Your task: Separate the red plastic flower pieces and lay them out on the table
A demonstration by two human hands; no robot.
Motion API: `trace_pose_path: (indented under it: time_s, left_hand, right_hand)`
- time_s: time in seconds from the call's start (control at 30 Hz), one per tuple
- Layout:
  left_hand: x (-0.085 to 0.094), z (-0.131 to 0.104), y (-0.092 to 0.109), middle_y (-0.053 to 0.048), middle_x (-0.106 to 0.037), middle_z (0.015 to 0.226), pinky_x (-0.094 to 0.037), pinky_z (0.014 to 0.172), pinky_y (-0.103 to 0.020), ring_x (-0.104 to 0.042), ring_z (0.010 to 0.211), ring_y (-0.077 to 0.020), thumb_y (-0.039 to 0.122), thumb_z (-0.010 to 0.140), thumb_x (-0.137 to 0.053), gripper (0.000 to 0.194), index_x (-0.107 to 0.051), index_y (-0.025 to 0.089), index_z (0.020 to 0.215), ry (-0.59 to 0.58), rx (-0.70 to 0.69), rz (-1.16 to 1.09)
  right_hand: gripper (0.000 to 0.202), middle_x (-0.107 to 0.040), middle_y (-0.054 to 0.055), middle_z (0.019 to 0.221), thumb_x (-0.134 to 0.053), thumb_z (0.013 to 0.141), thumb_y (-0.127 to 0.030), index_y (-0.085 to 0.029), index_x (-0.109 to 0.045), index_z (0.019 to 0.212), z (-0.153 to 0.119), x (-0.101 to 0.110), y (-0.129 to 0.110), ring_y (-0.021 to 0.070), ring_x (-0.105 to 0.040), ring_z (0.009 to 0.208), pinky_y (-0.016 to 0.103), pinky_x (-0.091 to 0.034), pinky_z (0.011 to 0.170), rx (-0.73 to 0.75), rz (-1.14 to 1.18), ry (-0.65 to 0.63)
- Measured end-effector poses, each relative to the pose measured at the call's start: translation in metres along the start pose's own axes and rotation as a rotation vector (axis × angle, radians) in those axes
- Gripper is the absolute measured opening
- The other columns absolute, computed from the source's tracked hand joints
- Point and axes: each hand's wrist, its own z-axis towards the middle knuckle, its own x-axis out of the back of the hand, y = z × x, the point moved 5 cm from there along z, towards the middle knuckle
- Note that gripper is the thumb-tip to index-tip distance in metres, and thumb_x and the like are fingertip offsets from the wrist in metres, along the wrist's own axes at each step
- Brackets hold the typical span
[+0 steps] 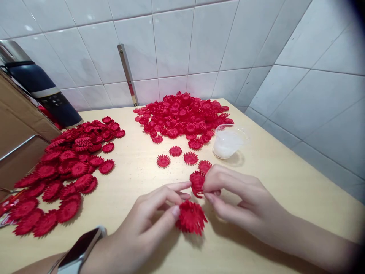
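Near the table's front, my left hand (155, 219) pinches the edge of a red petalled flower (192, 217) between thumb and fingers. Its stretched index finger reaches to a second, cupped red flower (197, 183). My right hand (239, 198) has its fingers closed on the right side of that second flower; its fingertips are partly hidden behind the petals. Just beyond, a loose flat red flower (204, 166) lies close to my right knuckles. Several more single flowers (175, 151) lie a little farther off on the pale table (137, 152).
A big heap of red flowers (185, 114) lies at the back. Thicker red flowers (68, 167) are piled at left. Right of the heap stands a clear plastic cup (228, 142) with whitish contents. A dark bottle (42, 83) and cardboard box (23, 118) stand at left; tiled walls (176, 42) bound the table.
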Motion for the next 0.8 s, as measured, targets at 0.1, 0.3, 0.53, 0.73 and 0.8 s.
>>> trace_pose_path:
  time_s: [0.1, 0.3, 0.53, 0.73, 0.8]
  left_hand:
    - [-0.004, -0.004, 0.001, -0.005, -0.051, 0.124, -0.029, 0.100, -0.032, -0.042, 0.119, -0.0190, 0.027, 0.091, -0.038, 0.016, -0.052, 0.021, 0.086, -0.097, 0.003, 0.015]
    - [-0.005, -0.005, 0.002, -0.005, -0.046, 0.131, -0.030, 0.100, -0.033, -0.042, 0.120, -0.0185, 0.025, 0.091, -0.037, 0.014, -0.051, 0.022, 0.088, -0.155, -0.006, -0.025]
    - [-0.005, -0.004, 0.003, -0.006, -0.052, 0.123, -0.033, 0.096, -0.030, -0.047, 0.113, -0.0181, 0.026, 0.091, -0.038, 0.016, -0.051, 0.020, 0.085, -0.156, -0.003, -0.072]
    - [0.005, 0.000, 0.000, -0.001, -0.058, 0.105, -0.038, 0.089, -0.023, -0.052, 0.099, -0.0141, 0.024, 0.092, -0.037, 0.016, -0.053, 0.021, 0.092, 0.091, -0.006, -0.107]
    - [0.006, 0.001, 0.000, 0.000, -0.059, 0.095, -0.039, 0.084, -0.021, -0.053, 0.092, -0.0126, 0.021, 0.091, -0.038, 0.016, -0.053, 0.020, 0.091, 0.122, 0.003, -0.115]
  right_hand:
    - [0.016, -0.050, 0.005, 0.080, -0.044, 0.080, -0.005, -0.018, -0.054, 0.079, -0.001, -0.004, -0.006, 0.0136, -0.051, 0.072, 0.026, -0.044, 0.063, 0.083, -0.003, -0.043]
    - [0.018, -0.050, 0.002, 0.080, -0.046, 0.077, -0.003, -0.020, -0.048, 0.082, -0.001, -0.003, 0.003, 0.0127, -0.049, 0.069, 0.026, -0.042, 0.061, -0.049, 0.006, 0.014]
    - [0.008, -0.052, -0.001, 0.071, -0.047, 0.079, -0.012, -0.019, -0.049, 0.080, -0.001, -0.011, 0.007, 0.0117, -0.047, 0.060, 0.024, -0.037, 0.054, -0.234, 0.048, -0.154]
    - [0.029, -0.043, -0.003, 0.057, -0.039, 0.088, -0.024, -0.018, -0.039, 0.059, -0.001, -0.011, 0.008, 0.0102, -0.040, 0.054, 0.023, -0.031, 0.051, -0.327, 0.099, -0.201]
    - [0.031, -0.043, -0.003, 0.056, -0.038, 0.089, -0.027, -0.018, -0.040, 0.059, -0.001, -0.011, 0.010, 0.0100, -0.039, 0.053, 0.022, -0.031, 0.050, -0.385, 0.174, -0.204]
